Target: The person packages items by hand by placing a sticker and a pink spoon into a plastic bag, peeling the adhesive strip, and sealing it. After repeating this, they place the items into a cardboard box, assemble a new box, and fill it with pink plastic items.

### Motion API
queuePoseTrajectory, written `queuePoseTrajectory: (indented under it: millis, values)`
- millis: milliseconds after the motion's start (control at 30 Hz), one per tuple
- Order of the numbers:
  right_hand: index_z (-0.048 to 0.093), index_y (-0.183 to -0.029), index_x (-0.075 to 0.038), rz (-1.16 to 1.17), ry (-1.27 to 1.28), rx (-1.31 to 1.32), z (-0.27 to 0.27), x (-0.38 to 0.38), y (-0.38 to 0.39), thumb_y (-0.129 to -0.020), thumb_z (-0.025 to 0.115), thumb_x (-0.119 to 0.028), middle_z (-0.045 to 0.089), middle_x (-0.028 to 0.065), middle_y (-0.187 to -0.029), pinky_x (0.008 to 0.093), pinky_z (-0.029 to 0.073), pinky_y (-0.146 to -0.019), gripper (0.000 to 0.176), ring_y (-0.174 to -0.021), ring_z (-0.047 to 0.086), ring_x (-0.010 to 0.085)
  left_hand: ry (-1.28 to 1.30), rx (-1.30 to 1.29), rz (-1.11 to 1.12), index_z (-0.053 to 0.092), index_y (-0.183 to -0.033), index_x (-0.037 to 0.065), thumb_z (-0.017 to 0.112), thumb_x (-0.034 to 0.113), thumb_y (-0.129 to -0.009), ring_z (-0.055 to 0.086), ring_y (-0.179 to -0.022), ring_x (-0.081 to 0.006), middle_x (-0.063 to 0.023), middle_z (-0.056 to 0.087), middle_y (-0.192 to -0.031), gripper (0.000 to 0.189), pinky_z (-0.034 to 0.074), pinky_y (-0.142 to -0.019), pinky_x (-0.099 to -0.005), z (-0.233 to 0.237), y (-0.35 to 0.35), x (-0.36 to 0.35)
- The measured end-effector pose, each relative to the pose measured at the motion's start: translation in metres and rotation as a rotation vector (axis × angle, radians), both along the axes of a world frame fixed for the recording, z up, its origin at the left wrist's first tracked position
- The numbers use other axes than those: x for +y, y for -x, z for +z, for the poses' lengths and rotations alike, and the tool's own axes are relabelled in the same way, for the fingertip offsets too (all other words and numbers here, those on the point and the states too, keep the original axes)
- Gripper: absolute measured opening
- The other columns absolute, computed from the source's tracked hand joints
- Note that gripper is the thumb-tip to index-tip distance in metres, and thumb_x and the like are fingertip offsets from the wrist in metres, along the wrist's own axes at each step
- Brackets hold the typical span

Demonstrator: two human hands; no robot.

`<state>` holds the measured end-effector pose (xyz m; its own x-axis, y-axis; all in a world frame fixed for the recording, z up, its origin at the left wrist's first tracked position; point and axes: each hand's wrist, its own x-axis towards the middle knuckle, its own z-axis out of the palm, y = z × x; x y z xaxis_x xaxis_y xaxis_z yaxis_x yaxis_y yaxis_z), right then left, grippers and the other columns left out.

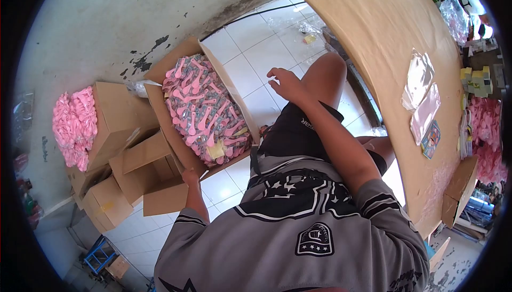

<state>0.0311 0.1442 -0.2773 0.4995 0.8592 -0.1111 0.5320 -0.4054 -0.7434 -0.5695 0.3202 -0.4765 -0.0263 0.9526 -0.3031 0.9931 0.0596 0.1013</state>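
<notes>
A large open cardboard box (230,76) stands on the floor to my left, filled with pink plastic spoons (198,119) in small clear packets. Two pale yellow pieces (216,151) lie on top of the spoons near the box's close end. My left hand (191,176) is at the near corner of that box, fingers closed on its cardboard edge; part of the fingers is hidden. Above the tiled floor, beside my bent knee, my right hand (287,84) hangs with thumb and index finger apart and nothing visible in it.
More cardboard boxes (120,127) crowd the left by the peeling wall, one topped with pink bundles (74,127). A brown-covered table (384,31) curves along the right, carrying clear plastic bags (418,81) and a colourful printed packet (431,139). A dark cable (261,10) runs along the floor.
</notes>
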Motion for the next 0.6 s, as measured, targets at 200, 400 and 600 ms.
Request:
queuePoseTrajectory:
  millis: [200, 400, 600]
  values:
    - [0.067, -0.126, -0.003, -0.160, -0.193, 0.458, 0.100, -0.102, 0.041, -0.101, 0.067, -0.014, 0.073, 0.0134, -0.115, 0.0352, 0.054, -0.099, 0.027, -0.110, 0.070, 0.0221, -0.002, 0.003, 0.014, 0.077, -0.098, -0.004, 0.075, 0.029, -0.095, 0.073, -0.096, -0.0434, -0.0269, 0.075, -0.101, 0.033, 0.056, -0.084, -0.0521, -0.030, 0.015, 0.012]
    - [0.067, -0.128, -0.003, -0.320, -0.279, 0.727, 0.062, -0.197, 0.060, -0.103, 0.065, -0.014, 0.071, 0.0056, -0.123, 0.0307, 0.050, -0.103, 0.027, -0.112, 0.065, 0.0133, 0.140, 0.101, -0.032, 0.074, -0.110, -0.006, 0.073, 0.026, -0.097, 0.073, -0.102, -0.0395, -0.0254, 0.075, -0.107, 0.035, 0.056, -0.085, -0.0483, 0.001, -0.010, 0.008]
    - [0.068, -0.126, -0.004, -0.301, -0.227, 0.645, 0.052, -0.201, 0.049, -0.100, 0.068, -0.016, 0.071, 0.0053, -0.120, 0.0316, 0.051, -0.101, 0.028, -0.109, 0.065, 0.0144, 0.205, 0.126, -0.212, 0.068, -0.122, -0.008, 0.067, 0.015, -0.097, 0.070, -0.109, -0.0398, -0.0253, 0.072, -0.118, 0.034, 0.057, -0.085, -0.0495, -0.016, 0.002, 0.018]
